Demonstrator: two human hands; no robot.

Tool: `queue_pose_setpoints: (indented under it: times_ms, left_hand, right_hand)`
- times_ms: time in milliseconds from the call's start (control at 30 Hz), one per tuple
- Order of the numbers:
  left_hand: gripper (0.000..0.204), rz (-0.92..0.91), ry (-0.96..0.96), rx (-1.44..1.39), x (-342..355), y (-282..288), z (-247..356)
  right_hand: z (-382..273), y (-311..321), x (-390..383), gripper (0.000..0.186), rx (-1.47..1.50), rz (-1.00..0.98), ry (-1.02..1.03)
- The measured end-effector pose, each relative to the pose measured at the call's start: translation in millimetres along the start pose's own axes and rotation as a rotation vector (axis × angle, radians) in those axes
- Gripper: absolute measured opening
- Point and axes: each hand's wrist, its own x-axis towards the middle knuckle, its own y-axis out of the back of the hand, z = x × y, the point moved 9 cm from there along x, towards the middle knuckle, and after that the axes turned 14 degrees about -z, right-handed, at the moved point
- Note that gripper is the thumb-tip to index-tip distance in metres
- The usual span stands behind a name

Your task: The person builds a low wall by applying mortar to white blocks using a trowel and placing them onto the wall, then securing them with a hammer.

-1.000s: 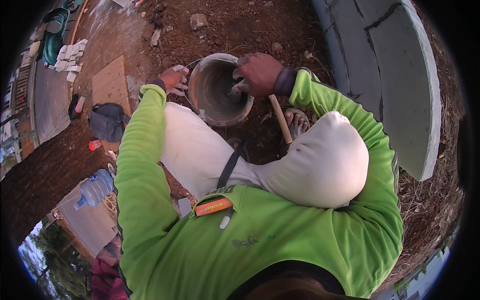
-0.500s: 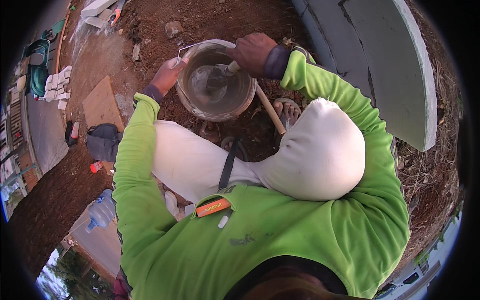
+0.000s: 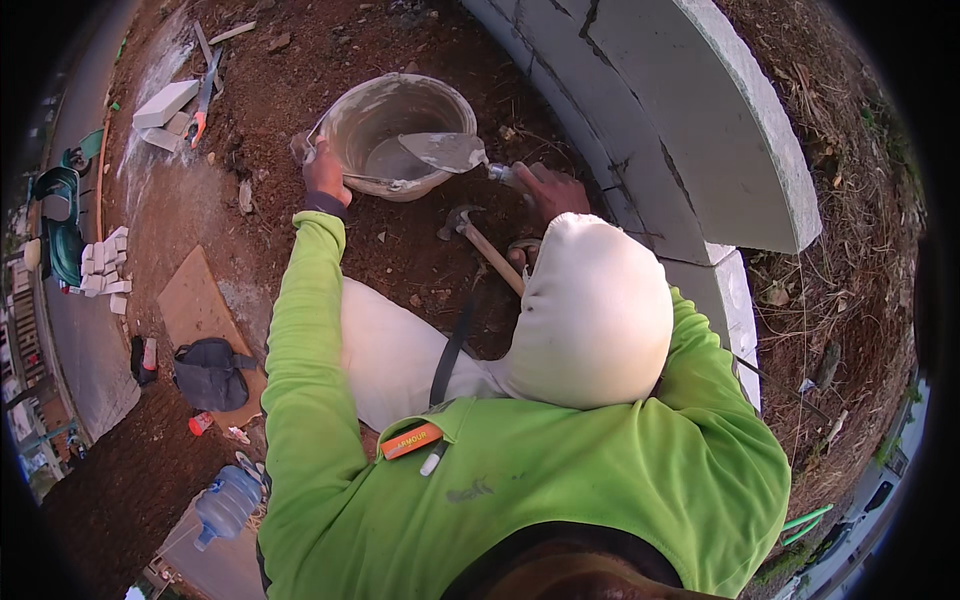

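A mortar-smeared bucket (image 3: pixel 352 120) tilts on the reddish soil in front of me, with a little grey mix at its bottom. My left hand (image 3: pixel 325 172) is closed on the bucket at its left rim, by the wire handle. The handle of a trowel (image 3: pixel 440 150) is in my closed right hand (image 3: pixel 552 192), to the right of the bucket. Its flat blade, coated with grey mix, lies across the bucket's right rim. On the ground below the trowel rests a hammer (image 3: pixel 490 250) with a wooden handle, partly hidden by my knee.
A grey block wall (image 3: pixel 690 130) curves along the right side. At the far left lie white block pieces (image 3: pixel 165 103) and a saw with an orange handle (image 3: pixel 200 125). Left of me are a board (image 3: pixel 200 290), a dark bag (image 3: pixel 210 373) and a large water bottle (image 3: pixel 228 503).
My right hand has moved right and down, lifting the trowel blade out of the bucket onto its rim. The bucket now tilts, opening more toward me, and the hammer head has come into sight.
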Motion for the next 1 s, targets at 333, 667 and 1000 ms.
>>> queue_pose_setpoints:
  times_ms: [333, 667, 1000]
  left_hand:
    - [0.047, 0.114, 0.075, 0.067, 53.6, 13.8, -31.3]
    - [0.067, -0.005, 0.034, 0.321, 28.7, -2.4, 8.0]
    - [0.055, -0.059, -0.073, 0.152, 56.4, 20.7, -10.3]
  right_hand:
    - [74.1, -46.1, -80.5, 0.033, 1.147, 0.049, -0.041]
    - [45.5, -0.2, -51.5, 0.043, 0.799, -0.108, -0.15]
    - [53.4, 63.7, -134.9, 0.044, 0.849, -0.018, -0.243]
